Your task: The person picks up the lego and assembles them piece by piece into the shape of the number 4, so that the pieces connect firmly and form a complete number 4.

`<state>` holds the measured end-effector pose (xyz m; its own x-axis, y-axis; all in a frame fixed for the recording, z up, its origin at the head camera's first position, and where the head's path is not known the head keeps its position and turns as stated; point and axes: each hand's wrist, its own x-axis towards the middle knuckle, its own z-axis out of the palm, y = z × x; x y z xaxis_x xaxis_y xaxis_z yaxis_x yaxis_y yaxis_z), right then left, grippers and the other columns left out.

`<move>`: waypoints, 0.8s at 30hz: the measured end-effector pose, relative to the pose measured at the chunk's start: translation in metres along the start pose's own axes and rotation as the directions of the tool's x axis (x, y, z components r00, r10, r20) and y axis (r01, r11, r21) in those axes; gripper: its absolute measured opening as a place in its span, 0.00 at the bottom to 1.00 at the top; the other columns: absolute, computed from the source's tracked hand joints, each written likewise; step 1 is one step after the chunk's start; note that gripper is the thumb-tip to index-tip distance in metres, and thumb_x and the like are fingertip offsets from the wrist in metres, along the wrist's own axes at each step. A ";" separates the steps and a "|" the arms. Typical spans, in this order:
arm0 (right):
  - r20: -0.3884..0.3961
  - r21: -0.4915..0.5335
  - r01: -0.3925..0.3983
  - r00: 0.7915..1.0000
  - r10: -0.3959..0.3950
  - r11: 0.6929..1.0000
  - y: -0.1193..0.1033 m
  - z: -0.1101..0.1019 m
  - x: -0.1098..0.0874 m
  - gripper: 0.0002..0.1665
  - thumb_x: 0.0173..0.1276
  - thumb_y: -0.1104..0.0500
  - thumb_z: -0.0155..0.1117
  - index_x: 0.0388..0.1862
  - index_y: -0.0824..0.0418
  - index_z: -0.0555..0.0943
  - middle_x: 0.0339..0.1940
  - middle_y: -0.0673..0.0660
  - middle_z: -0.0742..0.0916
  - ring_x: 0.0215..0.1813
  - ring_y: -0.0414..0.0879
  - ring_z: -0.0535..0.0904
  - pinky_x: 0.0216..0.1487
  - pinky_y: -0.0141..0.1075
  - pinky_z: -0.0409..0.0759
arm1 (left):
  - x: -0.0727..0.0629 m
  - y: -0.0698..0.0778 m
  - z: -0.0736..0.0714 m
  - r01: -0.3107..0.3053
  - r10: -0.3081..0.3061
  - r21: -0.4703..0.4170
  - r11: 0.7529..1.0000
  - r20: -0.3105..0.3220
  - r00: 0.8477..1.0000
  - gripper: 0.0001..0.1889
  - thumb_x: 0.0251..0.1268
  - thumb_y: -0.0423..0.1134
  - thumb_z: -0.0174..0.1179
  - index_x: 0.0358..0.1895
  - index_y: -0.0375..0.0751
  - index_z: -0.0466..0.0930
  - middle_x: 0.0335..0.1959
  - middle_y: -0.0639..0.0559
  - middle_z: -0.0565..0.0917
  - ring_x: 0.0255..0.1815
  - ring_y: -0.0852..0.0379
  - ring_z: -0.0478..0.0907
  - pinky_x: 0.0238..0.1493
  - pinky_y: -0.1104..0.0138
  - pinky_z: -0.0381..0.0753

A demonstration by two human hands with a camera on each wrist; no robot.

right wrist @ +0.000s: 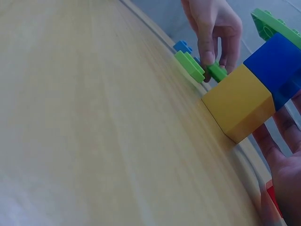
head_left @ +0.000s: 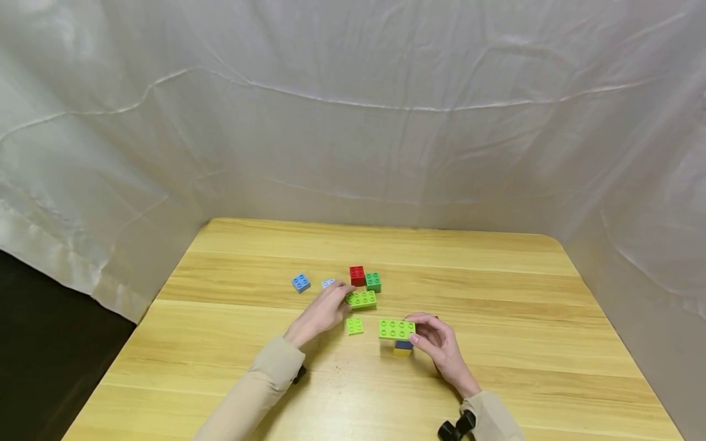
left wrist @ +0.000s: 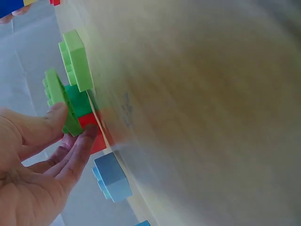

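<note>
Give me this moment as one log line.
left hand: pinches long lime plate | right hand: grips yellow-blue-lime stack | nearby: small lime plate, red brick

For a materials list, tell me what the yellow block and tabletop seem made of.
Yellow block: probably plastic, smooth and satin-looking, given its even colour and crisp edges. Tabletop: wood or laminate, slightly glossy; streaked grain and pale sheen show.
</note>
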<state>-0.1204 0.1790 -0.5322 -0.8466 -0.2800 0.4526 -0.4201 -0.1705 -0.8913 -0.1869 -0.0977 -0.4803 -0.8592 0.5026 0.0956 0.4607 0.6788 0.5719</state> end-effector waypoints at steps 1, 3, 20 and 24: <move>0.001 0.004 -0.003 1.000 0.003 1.000 0.000 0.000 0.000 0.17 0.70 0.74 0.58 0.56 0.79 0.75 0.57 0.47 0.83 0.56 0.38 0.82 0.60 0.28 0.82 | -0.002 0.000 0.000 0.000 0.000 -0.001 1.000 -0.004 1.000 0.24 0.67 0.27 0.60 0.66 0.28 0.72 0.57 0.37 0.79 0.56 0.45 0.79 0.63 0.55 0.83; 0.005 0.009 0.003 1.000 -0.003 1.000 0.000 0.000 0.000 0.17 0.70 0.74 0.57 0.56 0.78 0.75 0.57 0.47 0.83 0.56 0.38 0.82 0.60 0.28 0.82 | -0.005 0.000 -0.001 0.002 -0.002 -0.008 1.000 -0.009 1.000 0.24 0.68 0.27 0.59 0.67 0.28 0.71 0.57 0.38 0.78 0.56 0.46 0.79 0.63 0.56 0.83; -0.001 0.015 -0.027 1.000 0.027 1.000 0.000 -0.001 0.001 0.16 0.68 0.75 0.58 0.55 0.79 0.75 0.57 0.47 0.84 0.56 0.36 0.82 0.59 0.27 0.82 | -0.022 0.005 -0.006 0.117 -0.197 -0.528 0.841 -0.096 0.976 0.24 0.64 0.22 0.59 0.65 0.28 0.74 0.63 0.31 0.72 0.45 0.44 0.84 0.51 0.59 0.89; -0.009 0.010 -0.052 0.999 0.052 0.999 -0.002 0.000 0.000 0.17 0.68 0.75 0.57 0.55 0.80 0.74 0.57 0.46 0.84 0.56 0.36 0.82 0.59 0.26 0.82 | -0.025 0.003 -0.009 0.127 -0.224 -0.636 0.761 -0.074 0.972 0.24 0.63 0.20 0.60 0.63 0.28 0.74 0.67 0.29 0.69 0.45 0.36 0.84 0.51 0.55 0.88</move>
<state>-0.1195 0.1794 -0.5301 -0.8702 -0.2802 0.4052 -0.3722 -0.1651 -0.9134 -0.1661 -0.1133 -0.4733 -0.9546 0.2968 0.0253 0.1002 0.2401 0.9656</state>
